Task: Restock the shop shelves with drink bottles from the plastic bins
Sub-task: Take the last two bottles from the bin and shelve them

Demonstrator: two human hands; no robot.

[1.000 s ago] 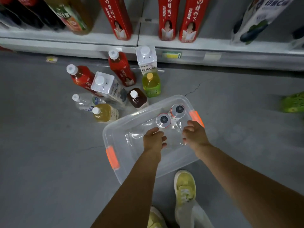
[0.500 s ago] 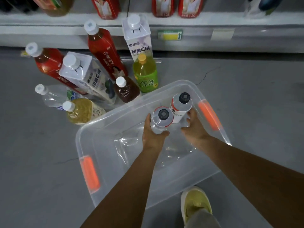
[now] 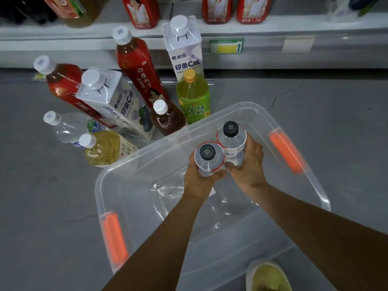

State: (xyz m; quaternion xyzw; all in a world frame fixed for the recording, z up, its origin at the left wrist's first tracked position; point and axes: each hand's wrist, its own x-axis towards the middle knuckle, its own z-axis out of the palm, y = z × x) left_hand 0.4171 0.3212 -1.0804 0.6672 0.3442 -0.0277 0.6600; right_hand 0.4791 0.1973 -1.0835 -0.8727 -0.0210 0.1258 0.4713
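Observation:
A clear plastic bin (image 3: pixel 210 127) with orange handles stands on the grey floor below me. Inside it, my left hand (image 3: pixel 199 181) grips a clear water bottle (image 3: pixel 209 157) with a dark cap. My right hand (image 3: pixel 248 164) grips a second water bottle (image 3: pixel 231 136) of the same kind right beside it. Both bottles are upright and touch each other. Apart from them the bin holds nothing that I can see.
Several drinks stand on the floor left of the bin: red juice bottles (image 3: pixel 138 66), white cartons (image 3: pixel 184 53), a green tea bottle (image 3: pixel 193 97), a brown bottle (image 3: pixel 167 120), a yellow bottle (image 3: pixel 107 148). The shelf edge (image 3: pixel 273 32) runs along the top. My yellow shoe (image 3: pixel 268 276) is at bottom right.
My view has dropped closer to the bin. Both hands went from reaching into the bin to gripping the two water bottles, which now sit higher and pressed together.

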